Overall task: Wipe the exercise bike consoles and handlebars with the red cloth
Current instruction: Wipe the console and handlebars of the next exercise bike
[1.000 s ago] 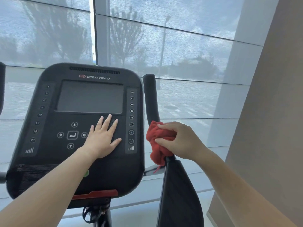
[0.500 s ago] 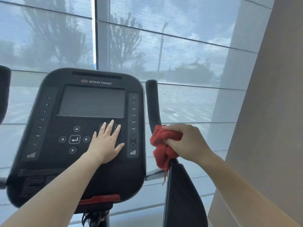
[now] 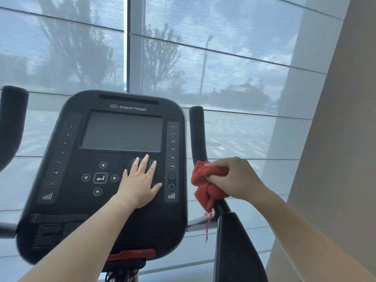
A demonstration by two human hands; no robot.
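A black exercise bike console (image 3: pixel 61 200) with a dark screen fills the left centre. My left hand (image 3: pixel 140 180) lies flat on its keypad, fingers straight and spread. Right of the console rises the black right handlebar (image 3: pixel 197 131). My right hand (image 3: pixel 234 178) grips the bunched red cloth (image 3: pixel 203 180) around that handlebar at its lower bend, hiding the bar there. A loose corner of cloth hangs down below the hand. The left handlebar (image 3: pixel 11 123) shows at the left edge.
A large shaded window (image 3: pixel 223 68) stands just behind the bike. A beige wall (image 3: pixel 335 159) closes in on the right, close to my right arm. A black padded armrest (image 3: pixel 236 247) slopes down below the right handlebar.
The whole view has shifted slightly downward in frame. My right hand stays wrapped with the cloth on the right handlebar at about the same place. The left hand remains flat on the keypad.
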